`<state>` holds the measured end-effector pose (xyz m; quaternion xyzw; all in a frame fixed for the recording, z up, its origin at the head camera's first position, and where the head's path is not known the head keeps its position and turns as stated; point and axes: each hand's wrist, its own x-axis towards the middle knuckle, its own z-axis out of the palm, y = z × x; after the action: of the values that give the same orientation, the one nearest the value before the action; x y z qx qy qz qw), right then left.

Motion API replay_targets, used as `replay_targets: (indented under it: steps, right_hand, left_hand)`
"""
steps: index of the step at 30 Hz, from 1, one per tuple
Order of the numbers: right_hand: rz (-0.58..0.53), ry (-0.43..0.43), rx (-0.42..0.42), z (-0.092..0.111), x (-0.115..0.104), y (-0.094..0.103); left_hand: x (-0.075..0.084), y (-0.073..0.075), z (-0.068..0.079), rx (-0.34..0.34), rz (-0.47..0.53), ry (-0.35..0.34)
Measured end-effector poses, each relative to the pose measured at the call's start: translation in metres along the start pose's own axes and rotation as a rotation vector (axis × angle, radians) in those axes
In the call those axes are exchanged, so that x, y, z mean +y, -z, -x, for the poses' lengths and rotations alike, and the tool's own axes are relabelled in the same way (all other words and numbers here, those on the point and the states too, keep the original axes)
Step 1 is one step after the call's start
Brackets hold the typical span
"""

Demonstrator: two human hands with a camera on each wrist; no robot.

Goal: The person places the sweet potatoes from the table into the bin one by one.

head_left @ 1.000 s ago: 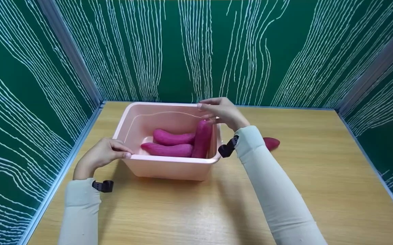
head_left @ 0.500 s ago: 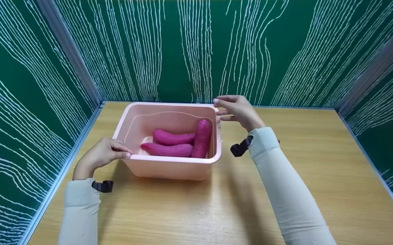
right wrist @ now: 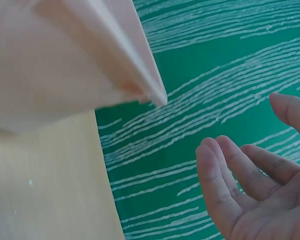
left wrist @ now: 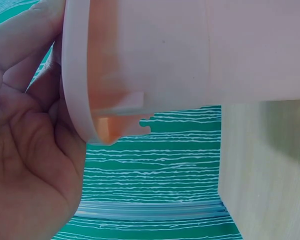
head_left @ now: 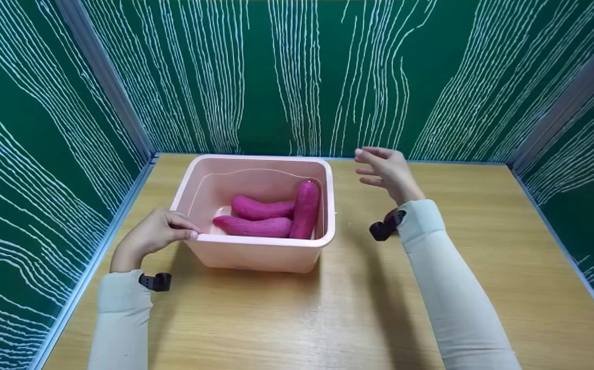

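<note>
A pink plastic bin (head_left: 261, 254) stands on the table. Inside lie long magenta vegetables, shaped like eggplants or sweet potatoes: two side by side, the rear one (head_left: 261, 208) and the front one (head_left: 253, 226), and a third (head_left: 305, 210) lengthwise along the right wall. My left hand (head_left: 150, 236) pinches the rim at the front left corner; the left wrist view has the rim (left wrist: 76, 70) against its fingers. To the right of the bin, my right hand (head_left: 390, 172) is in the air with fingers spread and nothing in them. Beneath that wrist, a dark red piece (head_left: 392, 215) is mostly hidden.
The wooden table (head_left: 276, 324) extends in front and to the right of the bin. Green panels (head_left: 369, 77) with white wavy lines enclose it at the back and both sides, joined by metal posts (head_left: 106, 77). Black cameras sit on both wrists.
My right hand has drawn away from the vegetable and the bin's right side, moving rightward. The left hand, the bin and the vegetables in it have stayed put.
</note>
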<state>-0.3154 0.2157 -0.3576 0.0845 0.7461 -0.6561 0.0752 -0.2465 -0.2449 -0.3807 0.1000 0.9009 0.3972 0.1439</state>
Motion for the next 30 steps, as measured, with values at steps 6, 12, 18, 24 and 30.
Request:
replay_targets:
  steps: [6, 12, 18, 24, 30]
  right_hand:
    - [-0.014, -0.025, 0.009, 0.000, 0.010, 0.017]
    - [-0.041, -0.052, 0.020, 0.001, 0.023, 0.034]
    - [-0.074, -0.091, 0.052, -0.001, 0.039, 0.050]
    - [-0.129, -0.119, 0.101, 0.001, 0.058, 0.063]
    - [-0.182, -0.152, 0.160, 0.003, 0.076, 0.071]
  left_hand:
    - [0.001, 0.000, 0.000, -0.001, 0.001, 0.003]
    - [0.000, 0.000, 0.000, -0.005, 0.006, -0.002]
    - [0.001, 0.000, 0.000, -0.004, 0.014, 0.039]
    - [-0.002, -0.001, -0.001, 0.005, -0.019, -0.018]
    - [-0.002, -0.001, 0.000, 0.003, -0.016, -0.028]
